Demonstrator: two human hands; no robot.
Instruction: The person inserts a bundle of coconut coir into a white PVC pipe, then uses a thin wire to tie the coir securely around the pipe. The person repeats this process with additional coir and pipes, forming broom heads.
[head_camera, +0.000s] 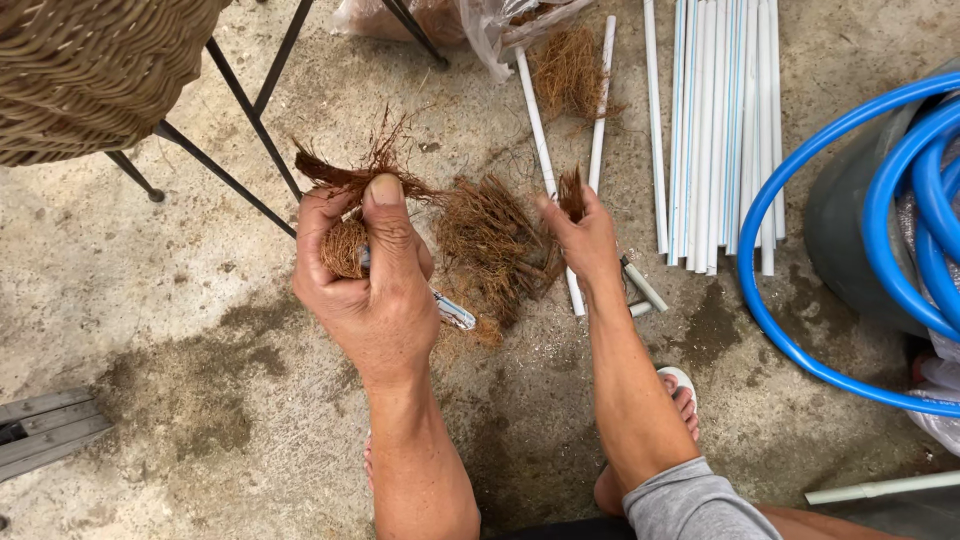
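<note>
The left hand (372, 285) is clenching a wad of brown coconut fibre (350, 215) above the concrete floor (150, 300); the right hand (585, 235) is pinching a small tuft (571, 192). Light, springy, crumbly stuff (best gripped mid-bundle).

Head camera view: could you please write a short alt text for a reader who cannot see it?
A person's left hand grips a bundle of brown coconut fibre, while the right hand pinches a smaller brown fibre tuft above a loose fibre pile on the concrete floor. White plastic tubes and a coiled blue hose lie nearby.
</note>
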